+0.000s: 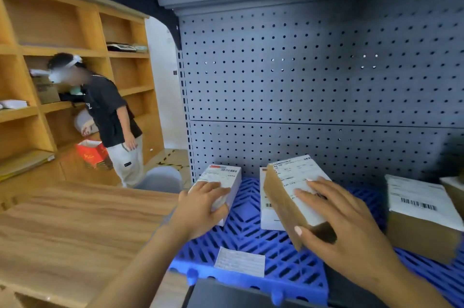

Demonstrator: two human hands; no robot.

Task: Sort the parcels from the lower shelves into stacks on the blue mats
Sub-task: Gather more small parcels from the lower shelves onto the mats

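A blue slatted mat (248, 235) lies on a dark shelf with a pegboard back. My left hand (200, 209) grips a small white labelled parcel (226, 177) at the mat's left edge. My right hand (344, 227) holds a brown cardboard parcel (283, 204) with a white label, tilted up above the mat, fingers on its label and thumb on its near end. Under it lies a flat white parcel (270, 217). A larger brown box (421, 220) with a barcode label sits on the mat at the right.
A loose paper slip (239, 261) lies near the mat's front edge. A wooden counter (75, 227) is at my left. Another person (110, 117) stands by wooden shelving (50, 31) at the far left, with a red bag (91, 153) beside them. Another parcel's corner (454, 189) shows at far right.
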